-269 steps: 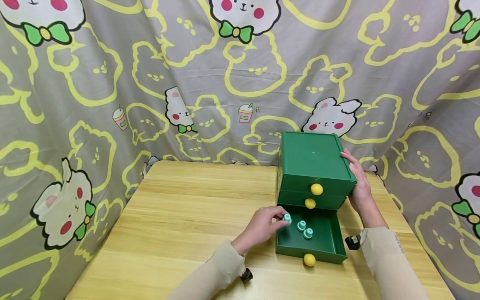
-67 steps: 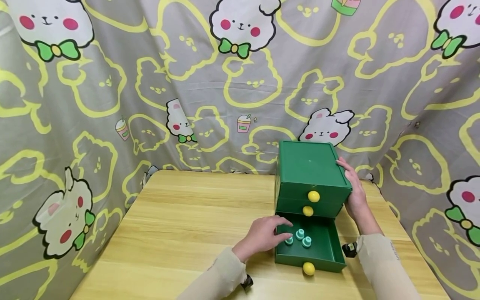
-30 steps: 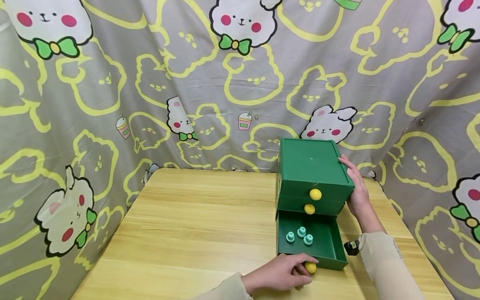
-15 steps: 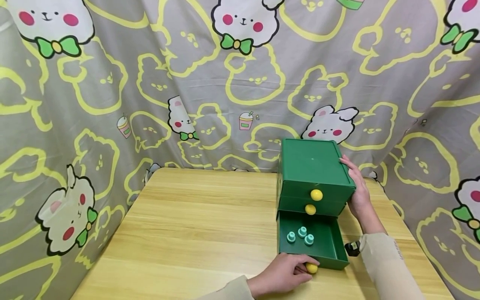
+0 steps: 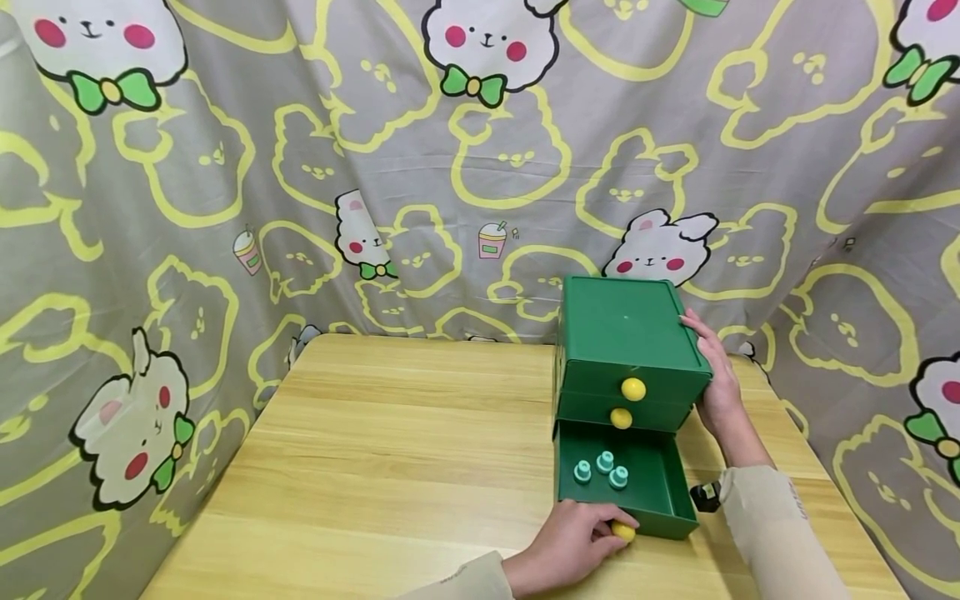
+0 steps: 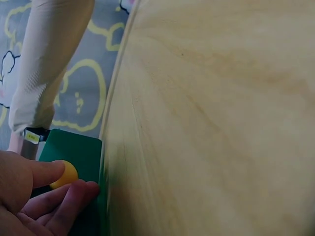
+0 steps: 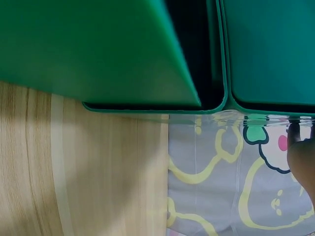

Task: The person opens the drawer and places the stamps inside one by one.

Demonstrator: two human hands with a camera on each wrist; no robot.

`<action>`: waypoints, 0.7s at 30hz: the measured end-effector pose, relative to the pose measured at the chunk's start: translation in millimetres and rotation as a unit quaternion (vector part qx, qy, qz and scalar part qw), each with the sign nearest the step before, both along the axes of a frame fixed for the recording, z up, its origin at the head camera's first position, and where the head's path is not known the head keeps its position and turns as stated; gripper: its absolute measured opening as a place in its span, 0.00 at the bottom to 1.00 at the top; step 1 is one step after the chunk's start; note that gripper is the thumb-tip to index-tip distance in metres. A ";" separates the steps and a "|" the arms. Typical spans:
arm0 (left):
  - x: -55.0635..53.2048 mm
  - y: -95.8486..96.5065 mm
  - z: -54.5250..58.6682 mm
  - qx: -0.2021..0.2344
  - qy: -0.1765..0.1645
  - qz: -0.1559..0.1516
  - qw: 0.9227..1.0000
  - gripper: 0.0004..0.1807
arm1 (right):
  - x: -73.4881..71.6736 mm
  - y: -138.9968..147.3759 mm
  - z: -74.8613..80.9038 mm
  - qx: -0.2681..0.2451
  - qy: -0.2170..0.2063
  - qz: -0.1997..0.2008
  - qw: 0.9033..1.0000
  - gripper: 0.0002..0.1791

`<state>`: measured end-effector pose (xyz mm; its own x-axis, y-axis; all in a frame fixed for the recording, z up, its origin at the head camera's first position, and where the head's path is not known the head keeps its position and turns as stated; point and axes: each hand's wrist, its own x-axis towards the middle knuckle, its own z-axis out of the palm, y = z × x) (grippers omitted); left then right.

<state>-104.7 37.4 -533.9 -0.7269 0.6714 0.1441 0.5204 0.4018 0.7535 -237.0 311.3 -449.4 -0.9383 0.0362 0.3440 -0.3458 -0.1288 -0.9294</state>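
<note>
A green drawer cabinet (image 5: 626, 325) stands on the wooden table with its bottom drawer (image 5: 660, 523) pulled out. In that drawer sit three small teal stepped pegs (image 5: 604, 462), grouped toward the left. My left hand (image 5: 566, 542) pinches the round yellow knob (image 5: 622, 531) on the drawer front; the left wrist view shows thumb and fingers on the knob (image 6: 66, 174). Against the cabinet's right side lies my right hand (image 5: 718, 383), its fingers extended along the upper edge. In the right wrist view only part of the right hand (image 7: 302, 157) shows, at the right edge.
Two more drawers with yellow knobs, the top one (image 5: 633, 389) and the middle one (image 5: 620, 418), are pushed in above. The wooden table (image 5: 390, 450) extends to the left. A patterned curtain (image 5: 420, 150) hangs behind and along both sides.
My left hand held a teal peg over the drawer, released it beside the other two, then moved down to pinch the bottom drawer's knob. My right hand stays against the cabinet.
</note>
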 end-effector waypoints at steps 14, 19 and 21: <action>-1.9 -0.7 2.9 0.005 -0.015 0.002 1.000 0.11 | -0.6 -0.7 0.0 -0.001 0.006 0.007 1.000 0.28; -5.9 -2.1 0.6 0.011 -0.014 0.002 1.000 0.11 | -0.6 0.2 0.5 0.002 0.001 0.004 1.000 0.28; -8.2 -2.5 -0.4 0.012 -0.012 0.002 1.000 0.11 | -0.5 0.7 0.2 0.003 0.000 0.003 1.000 0.28</action>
